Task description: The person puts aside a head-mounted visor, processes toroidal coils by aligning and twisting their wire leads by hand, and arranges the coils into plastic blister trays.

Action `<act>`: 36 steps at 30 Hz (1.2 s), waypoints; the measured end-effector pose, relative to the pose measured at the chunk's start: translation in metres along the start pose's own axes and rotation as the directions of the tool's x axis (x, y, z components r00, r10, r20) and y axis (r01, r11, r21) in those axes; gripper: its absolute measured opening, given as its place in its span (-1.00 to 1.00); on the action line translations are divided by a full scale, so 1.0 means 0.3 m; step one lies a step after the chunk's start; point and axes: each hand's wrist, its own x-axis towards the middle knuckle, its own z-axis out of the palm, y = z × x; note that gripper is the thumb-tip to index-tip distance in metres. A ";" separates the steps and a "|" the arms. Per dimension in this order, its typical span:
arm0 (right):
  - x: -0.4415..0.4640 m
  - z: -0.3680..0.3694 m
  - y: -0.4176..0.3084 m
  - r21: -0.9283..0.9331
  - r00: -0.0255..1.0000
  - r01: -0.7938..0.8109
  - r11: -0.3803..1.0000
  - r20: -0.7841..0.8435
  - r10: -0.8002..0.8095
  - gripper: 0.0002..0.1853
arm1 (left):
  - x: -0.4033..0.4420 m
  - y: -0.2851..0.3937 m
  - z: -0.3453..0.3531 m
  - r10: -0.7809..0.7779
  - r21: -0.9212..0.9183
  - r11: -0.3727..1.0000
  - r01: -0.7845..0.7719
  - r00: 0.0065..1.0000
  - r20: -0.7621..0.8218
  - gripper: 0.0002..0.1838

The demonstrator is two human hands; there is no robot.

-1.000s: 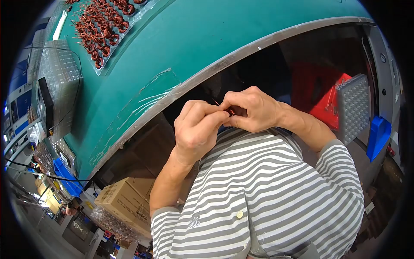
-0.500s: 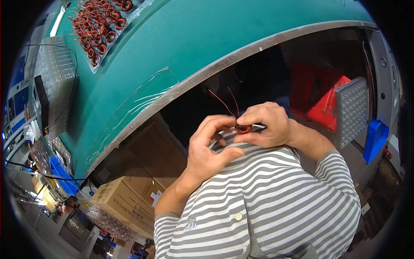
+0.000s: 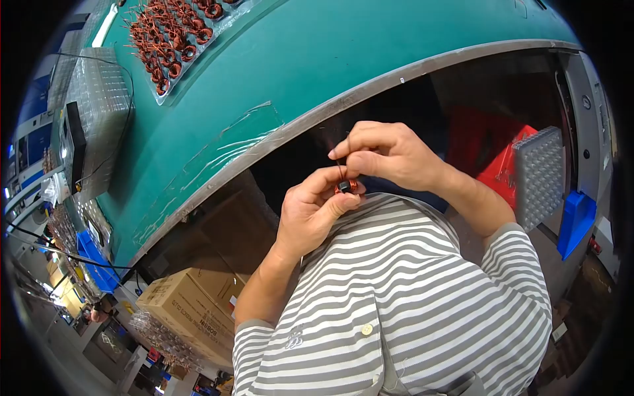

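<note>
Close to my striped shirt, my left hand pinches a small toroidal coil of copper wire between thumb and fingers. A dark patch shows at the coil's middle. Its thin wire leads rise toward my right hand, which is closed around them just above the coil. The fingers of that hand partly hide the leads, and its thumb lies near my left fingertips.
Many wound coils stand in a clear tray on the green bench. Stacked clear trays are at left. Below the metal bench edge are a cardboard box, a red bin, a dimpled tray and a blue bin.
The coil has shifted left and is now in my left hand's pinch. My right hand has let go of the coil's body and moved up to its wire leads.
</note>
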 end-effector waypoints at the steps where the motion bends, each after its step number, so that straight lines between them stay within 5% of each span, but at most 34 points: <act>1: 0.015 -0.002 -0.009 0.130 0.997 -0.076 0.989 0.029 0.073 -0.70 | 0.005 0.001 -0.006 0.004 0.064 0.998 -0.007 0.999 0.047 -0.61; 2: 0.024 -0.009 -0.035 0.221 0.979 -0.204 0.954 0.068 0.193 -0.75 | 0.006 0.006 0.001 -0.017 0.045 0.999 0.016 1.000 0.023 -0.63; 4: 0.043 0.001 -0.025 0.308 0.978 -0.209 0.928 0.055 0.201 -0.79 | 0.007 0.018 -0.007 -0.054 0.133 0.990 0.056 0.998 -0.019 -0.66; 9: 0.087 0.031 -0.114 0.106 1.000 0.025 0.994 0.005 -0.025 -0.87 | 0.029 0.121 -0.037 0.199 0.418 0.881 -0.222 0.975 0.099 -0.70; 11: 0.090 0.033 -0.135 -0.164 0.952 0.297 0.941 -0.021 -0.305 -0.91 | 0.032 0.114 -0.046 0.234 0.331 0.907 -0.260 0.965 0.115 -0.66; 13: 0.115 0.031 -0.124 -0.359 0.797 0.565 0.743 0.004 -0.604 -0.90 | 0.052 0.110 -0.032 0.307 0.256 0.910 -0.326 0.945 0.115 -0.71; 17: 0.170 0.017 -0.191 -0.385 0.763 0.584 0.715 -0.040 -0.645 -0.88 | 0.086 0.151 -0.033 0.338 0.208 0.914 -0.349 0.937 0.088 -0.72; 21: 0.220 0.007 -0.213 -0.340 0.727 0.637 0.692 -0.036 -0.686 -0.89 | 0.114 0.138 -0.021 0.343 -0.063 0.937 -0.343 0.939 0.000 -0.74; 25: 0.252 -0.041 -0.269 -0.366 0.856 0.481 0.797 0.000 -0.517 -0.89 | 0.165 0.193 -0.021 0.292 -0.201 0.937 -0.284 0.956 0.009 -0.68; 27: 0.259 -0.097 -0.287 -0.413 0.881 0.435 0.800 0.014 -0.472 -0.80 | 0.184 0.242 -0.017 0.237 -0.095 0.967 -0.237 0.971 -0.015 -0.65; 29: 0.278 -0.197 -0.304 -0.621 0.864 0.362 0.695 -0.056 -0.501 -0.70 | 0.222 0.274 -0.028 0.438 0.198 0.885 -0.421 0.897 -0.052 -0.66; 30: 0.302 -0.274 -0.314 -0.726 0.823 0.310 0.614 -0.119 -0.556 -0.66 | 0.223 0.319 -0.051 0.366 0.269 0.902 -0.337 0.928 -0.064 -0.70; 32: 0.358 -0.498 -0.305 -0.854 0.736 0.058 0.518 -0.314 -0.599 -0.65 | 0.268 0.352 -0.112 0.458 0.495 0.794 -0.352 0.882 -0.109 -0.72; 33: 0.402 -0.660 -0.258 -0.900 0.642 -0.054 0.432 -0.363 -0.675 -0.64 | 0.294 0.369 -0.121 0.439 0.288 0.881 -0.376 0.877 -0.196 -0.72; 36: 0.496 -1.058 -0.220 -0.898 0.569 -0.399 0.185 -0.401 -0.717 -0.48 | 0.355 0.459 -0.178 0.553 0.399 0.812 -0.427 0.783 -0.287 -0.80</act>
